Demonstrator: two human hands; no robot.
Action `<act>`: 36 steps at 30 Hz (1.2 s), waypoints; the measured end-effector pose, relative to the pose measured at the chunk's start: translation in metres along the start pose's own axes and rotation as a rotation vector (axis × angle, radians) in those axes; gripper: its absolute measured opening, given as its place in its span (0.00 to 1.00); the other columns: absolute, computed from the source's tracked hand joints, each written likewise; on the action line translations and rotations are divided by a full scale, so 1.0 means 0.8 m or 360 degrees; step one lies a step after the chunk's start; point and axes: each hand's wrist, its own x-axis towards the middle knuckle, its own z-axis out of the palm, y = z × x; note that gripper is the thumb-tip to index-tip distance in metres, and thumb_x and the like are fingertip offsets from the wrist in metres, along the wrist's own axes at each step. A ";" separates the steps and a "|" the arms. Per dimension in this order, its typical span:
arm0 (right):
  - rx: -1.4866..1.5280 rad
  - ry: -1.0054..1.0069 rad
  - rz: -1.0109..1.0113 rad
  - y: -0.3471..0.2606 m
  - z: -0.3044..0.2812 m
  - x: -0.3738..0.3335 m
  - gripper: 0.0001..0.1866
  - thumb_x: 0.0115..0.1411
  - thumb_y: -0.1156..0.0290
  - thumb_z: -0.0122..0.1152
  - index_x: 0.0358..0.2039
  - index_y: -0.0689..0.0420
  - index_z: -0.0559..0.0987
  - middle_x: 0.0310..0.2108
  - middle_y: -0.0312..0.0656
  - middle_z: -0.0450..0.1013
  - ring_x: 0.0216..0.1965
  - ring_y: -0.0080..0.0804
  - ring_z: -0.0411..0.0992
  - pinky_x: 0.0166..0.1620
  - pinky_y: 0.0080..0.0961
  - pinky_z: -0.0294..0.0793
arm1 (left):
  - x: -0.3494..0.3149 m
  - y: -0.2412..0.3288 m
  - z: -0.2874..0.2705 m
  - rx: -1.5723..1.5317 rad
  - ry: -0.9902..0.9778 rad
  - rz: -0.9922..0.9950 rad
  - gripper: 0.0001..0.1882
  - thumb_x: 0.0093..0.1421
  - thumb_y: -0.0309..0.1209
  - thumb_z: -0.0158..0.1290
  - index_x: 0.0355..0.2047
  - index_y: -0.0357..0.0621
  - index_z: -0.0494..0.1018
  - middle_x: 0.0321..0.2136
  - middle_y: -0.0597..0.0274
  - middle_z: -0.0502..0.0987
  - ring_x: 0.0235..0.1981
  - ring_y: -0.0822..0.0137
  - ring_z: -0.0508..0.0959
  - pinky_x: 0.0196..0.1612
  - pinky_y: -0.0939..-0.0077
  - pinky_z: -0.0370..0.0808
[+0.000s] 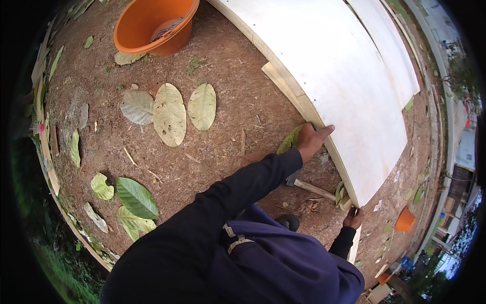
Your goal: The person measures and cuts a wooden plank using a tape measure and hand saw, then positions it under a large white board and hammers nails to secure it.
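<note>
A large white panel on a wooden frame spans the upper right, with small nail heads dotted along its edge. My left hand grips the panel's near left edge, thumb laid on the white face and fingers around the wooden side. At the panel's lower corner, my right hand has its fingers closed about the edge; they are partly hidden. Below the panel, between my arms, a hammer lies on the ground, its head partly covered by my left sleeve.
An orange basin holding nails stands at the upper left. Large dry leaves and a green leaf lie on the brown dirt. A smaller orange bucket stands at the right. Wooden strips border the left side.
</note>
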 end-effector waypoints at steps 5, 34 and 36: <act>-0.1140 -0.0361 -0.0748 0.013 -0.044 0.027 0.21 0.66 0.74 0.59 0.58 0.66 0.74 0.53 0.51 0.74 0.55 0.48 0.72 0.60 0.39 0.69 | 0.000 0.004 0.000 0.0011 -0.0024 0.0148 0.24 0.62 0.47 0.64 0.28 0.33 0.75 0.26 0.55 0.78 0.28 0.66 0.76 0.35 0.62 0.74; -0.0372 -0.0001 0.0572 -0.045 -0.007 -0.007 0.10 0.67 0.57 0.66 0.35 0.44 0.74 0.30 0.25 0.70 0.34 0.20 0.69 0.43 0.26 0.69 | -0.087 0.164 -0.256 0.0176 0.0345 -0.0109 0.17 0.71 0.37 0.53 0.42 0.32 0.80 0.34 0.60 0.82 0.34 0.71 0.80 0.43 0.76 0.76; -0.0433 0.0000 0.0625 -0.055 -0.009 -0.003 0.11 0.66 0.57 0.67 0.34 0.43 0.73 0.29 0.24 0.70 0.34 0.19 0.69 0.43 0.26 0.69 | -0.093 0.197 -0.232 0.0458 0.0748 0.0131 0.16 0.70 0.36 0.54 0.43 0.31 0.79 0.34 0.58 0.82 0.36 0.69 0.80 0.45 0.74 0.76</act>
